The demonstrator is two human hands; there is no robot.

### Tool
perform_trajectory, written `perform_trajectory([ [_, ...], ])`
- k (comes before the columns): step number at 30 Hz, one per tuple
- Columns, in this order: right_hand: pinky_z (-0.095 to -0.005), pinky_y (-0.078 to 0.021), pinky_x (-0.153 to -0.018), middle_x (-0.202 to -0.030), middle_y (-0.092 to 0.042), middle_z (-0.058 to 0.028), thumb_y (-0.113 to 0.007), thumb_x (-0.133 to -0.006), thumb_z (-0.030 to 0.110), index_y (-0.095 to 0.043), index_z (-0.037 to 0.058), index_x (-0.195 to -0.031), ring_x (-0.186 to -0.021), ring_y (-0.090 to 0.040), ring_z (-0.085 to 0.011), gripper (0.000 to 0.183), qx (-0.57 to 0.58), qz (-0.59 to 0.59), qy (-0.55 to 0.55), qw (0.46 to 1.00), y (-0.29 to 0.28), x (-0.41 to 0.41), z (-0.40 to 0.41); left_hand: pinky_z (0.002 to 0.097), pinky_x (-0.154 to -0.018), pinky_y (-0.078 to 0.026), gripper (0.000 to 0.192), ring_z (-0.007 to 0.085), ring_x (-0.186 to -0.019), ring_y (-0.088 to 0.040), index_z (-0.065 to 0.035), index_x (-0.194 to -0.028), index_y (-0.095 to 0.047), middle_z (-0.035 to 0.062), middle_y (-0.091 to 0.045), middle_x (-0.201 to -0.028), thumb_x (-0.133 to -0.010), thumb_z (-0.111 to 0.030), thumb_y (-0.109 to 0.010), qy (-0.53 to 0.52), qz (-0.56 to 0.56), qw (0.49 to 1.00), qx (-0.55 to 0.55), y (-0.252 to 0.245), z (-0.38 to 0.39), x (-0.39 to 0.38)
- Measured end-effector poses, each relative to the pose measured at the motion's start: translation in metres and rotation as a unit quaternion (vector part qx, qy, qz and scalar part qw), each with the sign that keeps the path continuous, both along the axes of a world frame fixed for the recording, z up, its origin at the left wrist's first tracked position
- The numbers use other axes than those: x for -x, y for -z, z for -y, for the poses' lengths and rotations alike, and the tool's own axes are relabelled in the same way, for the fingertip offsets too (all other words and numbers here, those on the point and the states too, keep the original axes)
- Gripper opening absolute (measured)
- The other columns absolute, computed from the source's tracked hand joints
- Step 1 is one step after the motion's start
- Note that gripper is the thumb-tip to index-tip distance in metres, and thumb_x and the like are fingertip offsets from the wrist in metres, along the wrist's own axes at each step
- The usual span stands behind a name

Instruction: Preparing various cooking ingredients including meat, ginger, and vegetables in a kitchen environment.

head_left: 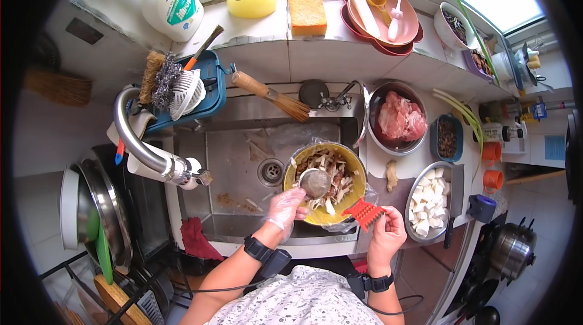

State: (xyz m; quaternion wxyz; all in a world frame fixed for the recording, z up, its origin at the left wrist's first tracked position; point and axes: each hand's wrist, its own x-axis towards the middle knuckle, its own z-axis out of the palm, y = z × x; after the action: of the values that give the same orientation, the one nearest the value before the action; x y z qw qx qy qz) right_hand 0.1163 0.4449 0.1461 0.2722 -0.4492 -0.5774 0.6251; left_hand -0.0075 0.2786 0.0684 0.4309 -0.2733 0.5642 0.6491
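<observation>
My left hand (283, 209), in a thin clear plastic glove, grips a small round metal strainer (315, 183) by its rim. The strainer is held over a yellow bucket (357, 165) lined with a clear plastic bag. Pale peelings and brown scraps (339, 175) fill the bucket's bottom. Bare, my right hand (387, 231) pinches a flat red brush-like tool (364, 213) with rows of short teeth, just outside the bucket's near right rim. The bucket stands in the stainless steel sink (230, 143), right of its drain (272, 171).
On the right counter are a bowl (374, 140) with raw meat (401, 118), a ginger root (391, 175), and a bowl of white chunks (428, 202) with a cleaver (456, 193) along its edge. A curved faucet (136, 138) reaches over the sink's left side. A whisk brush (273, 97) lies behind.
</observation>
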Motion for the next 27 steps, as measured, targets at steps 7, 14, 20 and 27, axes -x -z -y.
perform_trajectory([
  [7, -0.0151, -0.0414, -0.063, -0.081, -0.06, 0.0022, -0.06, -0.09, -0.003, -0.06, -0.0004, -0.1, -0.068, -0.051, -0.0003, 0.01, -0.016, -0.004, -0.018, 1.0, -0.004, -0.001, 0.0, 0.0259, -0.048, -0.051, 0.018, 0.0115, -0.052, -0.064, 0.0042, -0.091, -0.065, 0.0072, -0.066, -0.069, -0.09, -0.013, -0.061, 0.111, -0.292, 0.943, 0.119, 0.012, 0.004, 0.013],
  [14, -0.0148, -0.0408, -0.063, -0.08, -0.059, 0.0029, -0.061, -0.089, -0.002, -0.06, -0.0006, -0.099, -0.068, -0.051, -0.0003, 0.01, -0.003, -0.015, 0.001, 1.0, -0.006, -0.001, 0.0, 0.0332, -0.052, -0.051, 0.02, 0.0225, -0.051, -0.065, 0.0009, -0.077, -0.062, 0.0149, -0.061, -0.059, -0.089, -0.015, -0.059, 0.174, -0.329, 0.915, 0.158, 0.0, 0.004, 0.022],
  [20, -0.0149, -0.0408, -0.063, -0.08, -0.059, 0.0029, -0.061, -0.09, -0.002, -0.06, -0.0007, -0.099, -0.068, -0.051, -0.0008, 0.01, -0.004, -0.02, -0.006, 1.0, -0.006, -0.001, 0.0, 0.0281, -0.048, -0.05, 0.016, 0.0169, -0.049, -0.063, 0.0021, -0.085, -0.065, 0.009, -0.063, -0.064, -0.088, -0.013, -0.062, 0.181, -0.228, 0.945, 0.148, -0.006, 0.003, 0.032],
  [27, -0.0135, -0.0321, -0.054, -0.08, -0.058, 0.0049, -0.057, -0.094, 0.003, -0.059, 0.0018, -0.101, -0.062, -0.045, 0.0017, 0.007, -0.027, -0.009, -0.02, 0.999, -0.003, -0.002, 0.0, 0.0216, -0.047, -0.047, 0.02, 0.0125, -0.055, -0.061, 0.0001, -0.101, -0.066, 0.0035, -0.065, -0.081, -0.088, -0.014, -0.068, 0.073, -0.031, 0.997, 0.017, 0.001, 0.006, 0.029],
])
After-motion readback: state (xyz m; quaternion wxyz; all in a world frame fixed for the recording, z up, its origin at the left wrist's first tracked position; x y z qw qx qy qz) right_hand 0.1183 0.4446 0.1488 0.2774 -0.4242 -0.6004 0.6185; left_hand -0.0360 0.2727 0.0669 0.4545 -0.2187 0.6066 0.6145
